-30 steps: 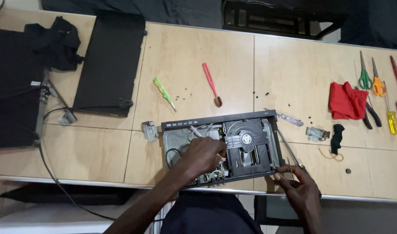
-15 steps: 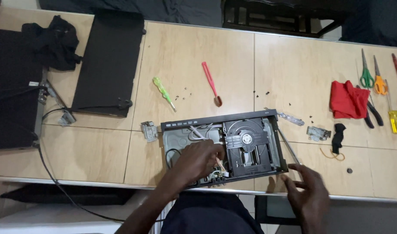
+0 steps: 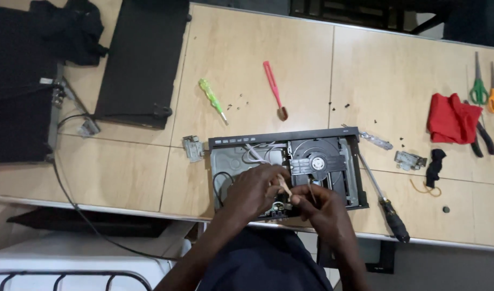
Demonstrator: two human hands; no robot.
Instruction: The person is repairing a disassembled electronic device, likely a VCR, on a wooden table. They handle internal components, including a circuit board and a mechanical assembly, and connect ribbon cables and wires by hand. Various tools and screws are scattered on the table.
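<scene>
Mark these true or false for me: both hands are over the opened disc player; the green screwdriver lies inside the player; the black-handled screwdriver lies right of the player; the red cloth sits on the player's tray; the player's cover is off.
1. Both hands are over the opened disc player: true, left hand and right hand meet at its front edge.
2. Green screwdriver inside the player: false, it lies on the table behind it.
3. Black-handled screwdriver lies right of the player: true.
4. Red cloth on the tray: false, it lies far right by the scissors.
5. Cover off: true, the insides show.

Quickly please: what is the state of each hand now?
Left hand: closed, pinching a thin tan strip over the opened disc player.
Right hand: closed; what it holds cannot be told.
</scene>
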